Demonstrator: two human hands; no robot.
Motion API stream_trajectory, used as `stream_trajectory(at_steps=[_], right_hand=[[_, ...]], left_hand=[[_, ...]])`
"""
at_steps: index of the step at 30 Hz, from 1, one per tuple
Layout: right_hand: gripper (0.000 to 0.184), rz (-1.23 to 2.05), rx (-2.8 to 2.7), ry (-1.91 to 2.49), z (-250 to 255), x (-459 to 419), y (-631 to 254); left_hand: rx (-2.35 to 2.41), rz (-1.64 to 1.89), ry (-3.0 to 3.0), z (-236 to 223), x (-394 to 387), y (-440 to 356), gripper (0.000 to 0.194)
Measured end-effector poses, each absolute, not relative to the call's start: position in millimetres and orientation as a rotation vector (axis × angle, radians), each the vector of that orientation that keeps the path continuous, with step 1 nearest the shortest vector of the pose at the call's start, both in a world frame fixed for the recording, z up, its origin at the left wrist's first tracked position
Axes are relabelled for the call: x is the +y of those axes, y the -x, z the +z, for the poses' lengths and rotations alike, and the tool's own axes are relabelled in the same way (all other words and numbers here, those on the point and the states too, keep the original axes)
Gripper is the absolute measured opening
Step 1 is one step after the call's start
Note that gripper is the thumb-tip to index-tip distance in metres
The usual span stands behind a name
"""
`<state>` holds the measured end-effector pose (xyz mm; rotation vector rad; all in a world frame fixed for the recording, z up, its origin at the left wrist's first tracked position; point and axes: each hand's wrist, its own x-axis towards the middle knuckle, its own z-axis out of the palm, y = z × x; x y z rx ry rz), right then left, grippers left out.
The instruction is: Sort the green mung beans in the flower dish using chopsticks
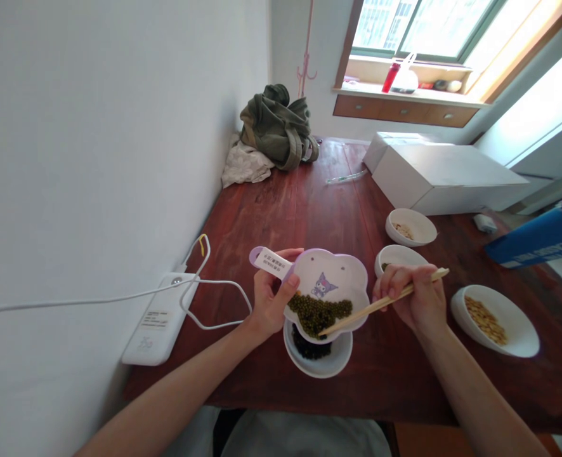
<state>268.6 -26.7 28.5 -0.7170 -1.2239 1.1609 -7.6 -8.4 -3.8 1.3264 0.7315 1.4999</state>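
My left hand (270,299) is closed on the handle of a flower-shaped lilac-rimmed dish (338,274) with a cartoon print. The dish is tilted toward me over a white bowl (323,364) of dark beans. Green mung beans (320,313) are heaped at the dish's lower edge. My right hand (410,296) grips a pair of wooden chopsticks (380,303), whose tips rest in the green beans at the dish's lip.
Three more white bowls stand to the right: one with yellow beans (495,321), one nearly hidden (399,257), one with pale bits (410,227). A white power strip (160,320) with cables lies left. White boxes (445,178), a green bag (278,127) and a blue package (538,238) lie farther off.
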Motion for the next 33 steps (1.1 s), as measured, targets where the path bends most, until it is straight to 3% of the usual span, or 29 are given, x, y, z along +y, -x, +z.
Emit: stream_trajectory(at_steps=[27,33], right_hand=[[0.069,1.106,-1.215,0.742,35.7,-31.9,-261.7],[0.063,0.907,-1.360,0.765,38.3,-43.7,-264.9]], left_hand=[[0.756,1.519,-1.294,2.5,-8.6,5.1,0.051],[0.782,1.512,-1.286,-1.7,-9.2,5.5,0.054]])
